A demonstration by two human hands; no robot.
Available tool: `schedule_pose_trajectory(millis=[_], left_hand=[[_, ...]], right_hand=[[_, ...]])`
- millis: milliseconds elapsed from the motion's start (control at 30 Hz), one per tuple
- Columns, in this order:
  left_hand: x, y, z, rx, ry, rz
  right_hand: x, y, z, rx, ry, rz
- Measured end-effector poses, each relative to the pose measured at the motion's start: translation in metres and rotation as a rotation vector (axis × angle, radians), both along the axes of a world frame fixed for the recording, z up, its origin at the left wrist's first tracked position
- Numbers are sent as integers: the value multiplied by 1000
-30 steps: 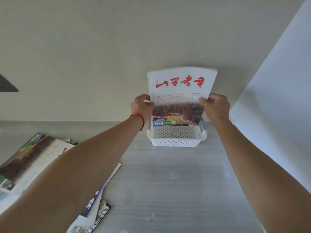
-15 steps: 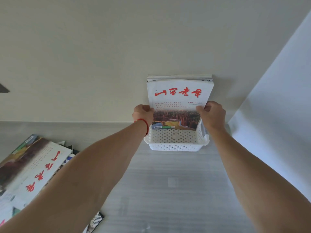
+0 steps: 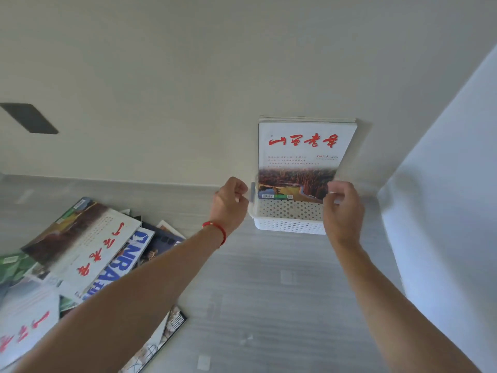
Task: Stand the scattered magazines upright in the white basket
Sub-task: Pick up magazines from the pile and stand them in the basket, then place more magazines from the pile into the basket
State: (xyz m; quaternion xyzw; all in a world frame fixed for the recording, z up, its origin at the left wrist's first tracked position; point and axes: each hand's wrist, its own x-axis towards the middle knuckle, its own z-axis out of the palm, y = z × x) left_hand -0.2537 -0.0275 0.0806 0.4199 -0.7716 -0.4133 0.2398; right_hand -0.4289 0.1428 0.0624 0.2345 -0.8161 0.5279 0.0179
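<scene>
White basket [image 3: 289, 224] at back of table [image 3: 269, 292], magazines [image 3: 305, 157] upright inside against wall. Left hand [image 3: 230, 201] and right hand [image 3: 343, 208] beside it, loosely curled, gripping nothing. Scattered pile [image 3: 88, 254] left.

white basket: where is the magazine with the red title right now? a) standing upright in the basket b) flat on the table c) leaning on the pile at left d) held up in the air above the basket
a: the magazine with the red title stands upright with its bottom edge inside the white basket, against the wall.
</scene>
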Motion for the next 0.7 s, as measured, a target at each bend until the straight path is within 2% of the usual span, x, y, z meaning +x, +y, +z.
schedule_pose_trajectory(millis=[133, 267, 400, 567, 700], left_hand=[[98, 15, -17, -20, -94, 27], [198, 4, -34, 52, -274, 107], [286, -35, -44, 37, -429, 182], [359, -89, -60, 46, -601, 149], [379, -123, -74, 54, -724, -75]], right_hand=[[72, 10, -9, 53, -89, 252], [147, -9, -18, 277, -123, 609], [224, -55, -17, 431, -106, 883], [322, -112, -17, 515, -126, 1008], [370, -143, -22, 554, -190, 979]])
